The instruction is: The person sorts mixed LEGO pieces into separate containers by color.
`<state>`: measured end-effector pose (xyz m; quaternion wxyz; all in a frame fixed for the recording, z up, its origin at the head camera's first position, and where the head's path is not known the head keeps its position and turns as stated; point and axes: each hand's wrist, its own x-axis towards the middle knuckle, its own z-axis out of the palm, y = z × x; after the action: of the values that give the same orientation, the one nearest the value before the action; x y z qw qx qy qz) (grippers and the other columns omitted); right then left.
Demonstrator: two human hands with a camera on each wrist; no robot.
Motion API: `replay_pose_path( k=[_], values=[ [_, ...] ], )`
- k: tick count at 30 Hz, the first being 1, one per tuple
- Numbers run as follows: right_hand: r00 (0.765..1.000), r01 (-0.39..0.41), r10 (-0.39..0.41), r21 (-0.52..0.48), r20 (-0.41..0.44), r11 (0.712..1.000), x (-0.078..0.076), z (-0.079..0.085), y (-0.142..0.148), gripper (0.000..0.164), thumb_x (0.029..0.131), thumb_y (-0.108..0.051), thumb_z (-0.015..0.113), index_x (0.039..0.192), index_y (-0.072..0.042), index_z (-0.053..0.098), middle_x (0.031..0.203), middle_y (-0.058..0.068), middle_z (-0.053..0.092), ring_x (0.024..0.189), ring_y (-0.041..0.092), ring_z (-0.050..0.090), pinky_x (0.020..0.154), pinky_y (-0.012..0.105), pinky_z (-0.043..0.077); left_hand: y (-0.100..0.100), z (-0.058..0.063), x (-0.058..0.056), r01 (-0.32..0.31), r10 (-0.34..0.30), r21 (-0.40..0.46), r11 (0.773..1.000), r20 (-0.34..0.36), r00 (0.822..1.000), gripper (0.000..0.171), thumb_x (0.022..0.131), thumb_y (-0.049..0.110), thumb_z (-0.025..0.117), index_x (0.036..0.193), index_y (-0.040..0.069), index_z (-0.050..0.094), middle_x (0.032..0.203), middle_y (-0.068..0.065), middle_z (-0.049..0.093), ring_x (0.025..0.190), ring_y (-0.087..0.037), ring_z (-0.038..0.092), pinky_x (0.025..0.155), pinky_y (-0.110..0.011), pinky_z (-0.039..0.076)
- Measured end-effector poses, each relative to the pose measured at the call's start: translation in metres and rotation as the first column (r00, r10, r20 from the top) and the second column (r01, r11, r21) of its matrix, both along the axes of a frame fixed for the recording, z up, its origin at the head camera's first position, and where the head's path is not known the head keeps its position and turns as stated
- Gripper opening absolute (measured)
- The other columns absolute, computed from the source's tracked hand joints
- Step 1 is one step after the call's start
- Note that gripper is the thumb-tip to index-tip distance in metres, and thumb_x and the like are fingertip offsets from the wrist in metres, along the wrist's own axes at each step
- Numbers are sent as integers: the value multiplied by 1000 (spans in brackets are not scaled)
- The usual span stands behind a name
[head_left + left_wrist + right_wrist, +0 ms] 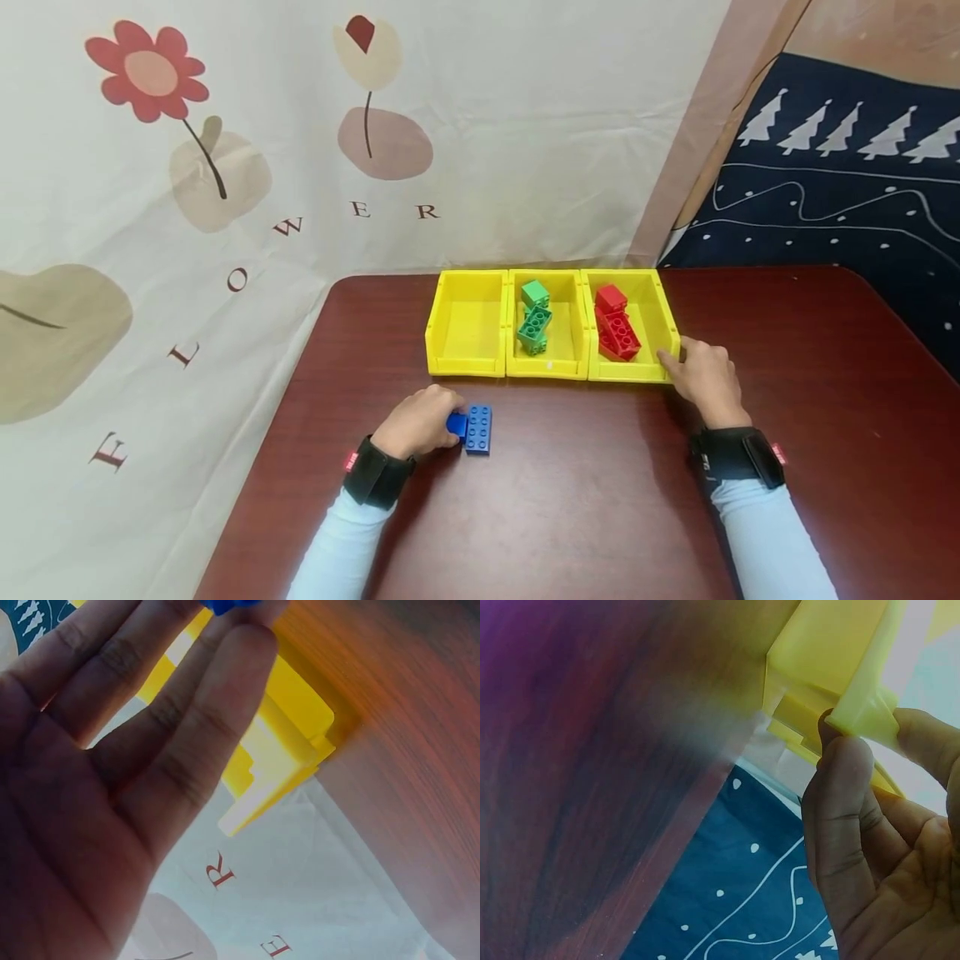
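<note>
My left hand (422,421) pinches a small blue toy brick (457,425) just above or on the table; its exact height is hard to tell. Right beside it lies a longer blue brick (478,429) with its studs up. In the left wrist view only a bit of the blue brick (229,606) shows at the fingertips. With thumb and fingers, my right hand (705,379) grips the front right corner of the right yellow bin (660,312). That bin holds several red bricks (619,333). Green bricks (534,323) lie in the middle yellow bin (572,333).
The left yellow bin (468,325) has nothing in it. All three bins stand side by side at the back of the dark red-brown table (570,500). Behind them hang a pale flower-print cloth (525,167) and a navy cloth with trees (840,200).
</note>
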<state>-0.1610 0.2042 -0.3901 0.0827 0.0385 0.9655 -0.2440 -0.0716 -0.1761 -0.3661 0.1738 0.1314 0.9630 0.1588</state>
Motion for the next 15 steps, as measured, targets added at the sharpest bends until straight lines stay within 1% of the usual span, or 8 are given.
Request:
replay_pose_path(
  k=[5, 7, 9, 12, 15],
  values=[
    [1000, 7, -7, -16, 6, 1000, 3, 0, 3, 64, 96, -37, 59, 136, 12, 46, 105, 29, 58, 81, 36, 54, 67, 36, 45, 2, 3, -2, 30, -30, -23, 999, -7, 1000, 32, 75, 11, 84, 106, 8, 75, 85, -2, 65, 73, -17, 55, 70, -29, 51],
    [1000, 7, -7, -15, 14, 1000, 4, 1, 5, 65, 96, -37, 59, 136, 12, 46, 106, 30, 57, 81, 36, 54, 67, 36, 46, 2, 5, -3, 38, -38, -34, 999, -6, 999, 32, 76, 12, 84, 106, 8, 75, 84, -2, 65, 72, -17, 55, 69, -28, 51],
    [1000, 5, -4, -11, 21, 1000, 4, 1, 6, 65, 97, -37, 59, 137, 13, 45, 108, 31, 56, 82, 37, 54, 67, 38, 46, 1, 8, -2, 32, -32, -29, 999, -11, 999, 33, 76, 12, 83, 108, 7, 74, 86, -3, 66, 73, -17, 56, 71, -29, 53],
    [1000, -4, 4, -8, 25, 1000, 3, 1, 5, 66, 97, -36, 58, 138, 12, 44, 111, 32, 55, 85, 39, 53, 69, 41, 47, -1, 20, -2, -15, 15, 0, 1000, -45, 999, 35, 78, 14, 82, 111, 8, 73, 94, -4, 69, 79, -18, 59, 78, -33, 57],
    [1000, -17, 17, -11, 21, 1000, 1, 2, 3, 66, 97, -36, 58, 139, 12, 43, 112, 33, 54, 86, 41, 53, 69, 43, 47, -4, 37, -4, -58, 61, 19, 998, -129, 990, 41, 79, 18, 82, 117, 8, 71, 104, -7, 69, 88, -21, 62, 85, -38, 57]
  ],
)
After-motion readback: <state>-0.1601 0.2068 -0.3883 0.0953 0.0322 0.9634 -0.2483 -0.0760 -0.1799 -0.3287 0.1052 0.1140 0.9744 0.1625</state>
